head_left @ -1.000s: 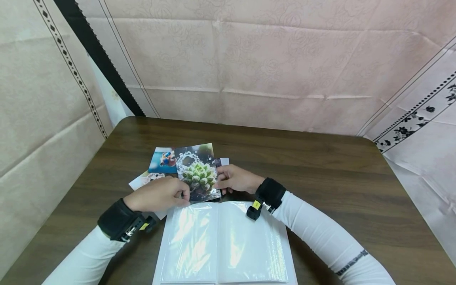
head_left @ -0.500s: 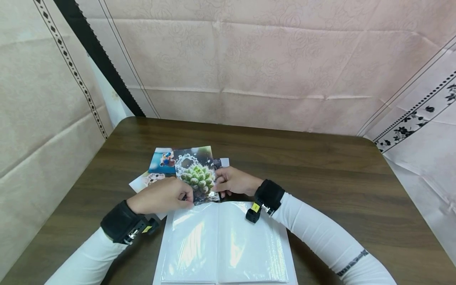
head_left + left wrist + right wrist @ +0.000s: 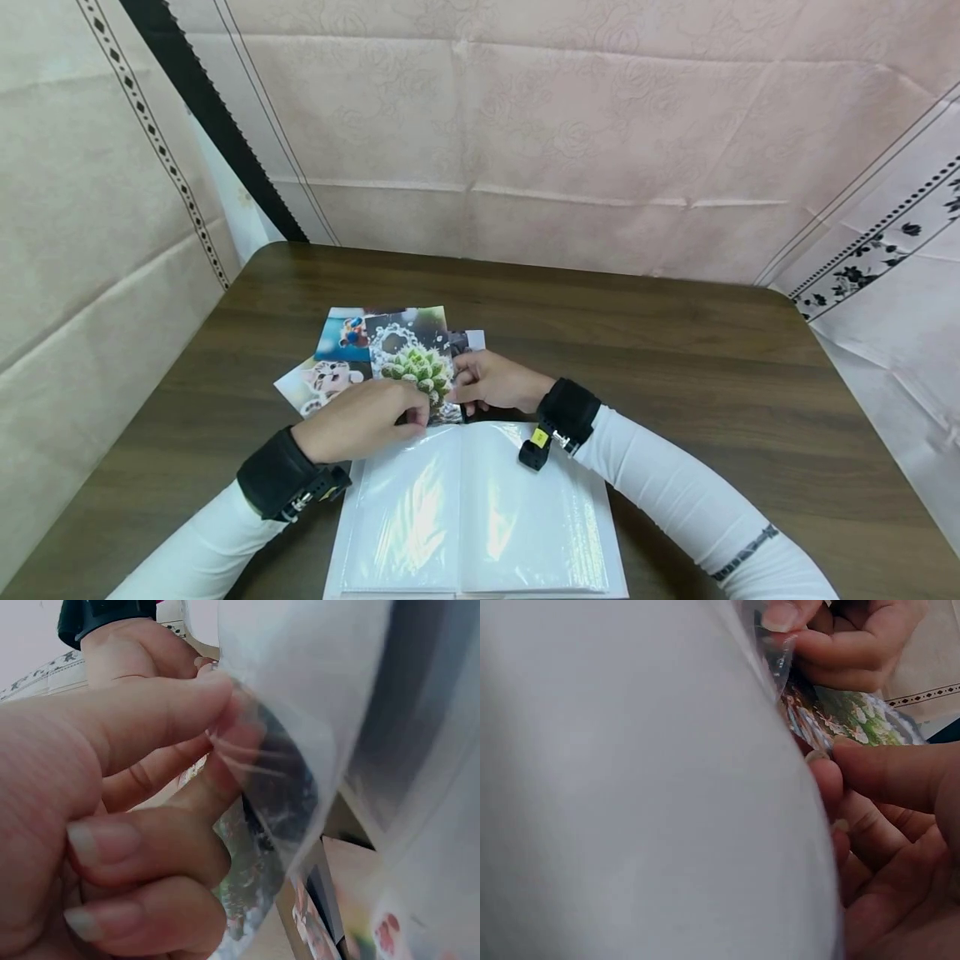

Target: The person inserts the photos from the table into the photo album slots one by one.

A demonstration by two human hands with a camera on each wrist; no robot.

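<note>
A photo of a green succulent (image 3: 405, 342) stands at the top edge of an open photo album (image 3: 532, 517) with clear plastic pockets. My right hand (image 3: 495, 380) pinches the photo's right edge between thumb and fingers, as the right wrist view shows with the photo (image 3: 866, 720) bent. My left hand (image 3: 367, 419) is at the mouth of the left page. In the left wrist view its thumb and index finger pinch the clear plastic pocket (image 3: 311, 742), and the photo's dark lower part shows through the film. The remaining left fingers are curled.
More photos lie behind and left of the succulent one: a blue one (image 3: 341, 335) and one with a spotted animal (image 3: 322, 379). Another photo's corner (image 3: 474, 339) shows at the right. The wooden table (image 3: 675, 375) ends against hanging patterned cloth (image 3: 585, 150).
My left hand has slid right along the pocket's top edge, uncovering more of the animal photo. The succulent photo has come slightly down toward the album, with my right hand nearly still.
</note>
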